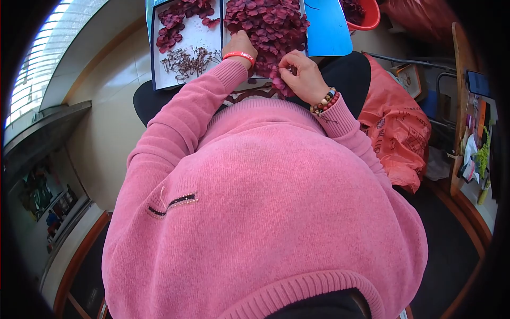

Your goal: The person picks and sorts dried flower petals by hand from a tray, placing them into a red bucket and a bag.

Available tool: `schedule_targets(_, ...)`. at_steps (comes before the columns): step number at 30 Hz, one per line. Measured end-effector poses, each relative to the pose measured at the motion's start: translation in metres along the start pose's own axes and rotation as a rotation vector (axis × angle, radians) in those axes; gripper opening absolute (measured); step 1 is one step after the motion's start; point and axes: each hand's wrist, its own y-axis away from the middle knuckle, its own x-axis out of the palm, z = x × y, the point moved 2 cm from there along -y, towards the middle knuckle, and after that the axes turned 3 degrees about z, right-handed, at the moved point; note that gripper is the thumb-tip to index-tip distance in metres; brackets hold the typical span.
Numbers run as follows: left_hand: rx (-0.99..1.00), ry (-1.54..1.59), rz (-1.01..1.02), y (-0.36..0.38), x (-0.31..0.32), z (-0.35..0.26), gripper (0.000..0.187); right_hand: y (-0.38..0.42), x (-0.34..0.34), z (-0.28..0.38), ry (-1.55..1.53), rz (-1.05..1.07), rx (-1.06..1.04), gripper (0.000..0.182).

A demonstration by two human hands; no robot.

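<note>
My right hand (pixel 304 75), with beaded bracelets at the wrist, pinches dark red fabric flower petals (pixel 278 84) just above my lap. My left hand (pixel 242 44), wearing a red wristband (pixel 238 55), is curled at the edge of the petal pile (pixel 268 24). Its fingertips are hidden, so what they hold cannot be made out. The pile fills the right compartment of a shallow box (pixel 155 63) resting on my legs. In the left compartment lie thin brown stem pieces (pixel 190 62) and a few loose petals (pixel 171 24).
A blue panel (pixel 330 29) adjoins the box on the right, and beyond it stands a red bowl (pixel 370 16) containing more petals. Large red plastic bags (pixel 396 127) sit beside my right leg. Further right is a wooden-edged table (pixel 456 106) with small items. Tiled floor (pixel 109 106) lies to the left.
</note>
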Motion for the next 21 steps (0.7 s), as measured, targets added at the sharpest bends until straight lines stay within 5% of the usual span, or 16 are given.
schedule_targets(6, 0.143, 0.305, -0.025, 0.011, -0.028, 0.017, 0.019, 0.001, 0.005, -0.001, -0.043, -0.028, 0.008, 0.009)
schedule_targets(10, -0.03, 1.051, 0.187, 0.027, -0.037, 0.024, 0.015, -0.001, 0.012, 0.007, -0.159, -0.012, -0.012, 0.011)
schedule_targets(13, -0.082, 1.208, 0.277, 0.053, -0.056, 0.016, 0.015, -0.006, 0.014, 0.011, -0.143, -0.043, -0.144, 0.012)
schedule_targets(16, -0.048, 1.297, 0.309, 0.066, -0.059, 0.014, 0.016, -0.007, 0.012, 0.023, -0.321, 0.072, 0.073, 0.012)
schedule_targets(21, 0.025, 1.333, 0.278, 0.08, -0.064, 0.008, 0.016, -0.006, 0.01, 0.04, -0.336, -0.072, 0.052, 0.007)
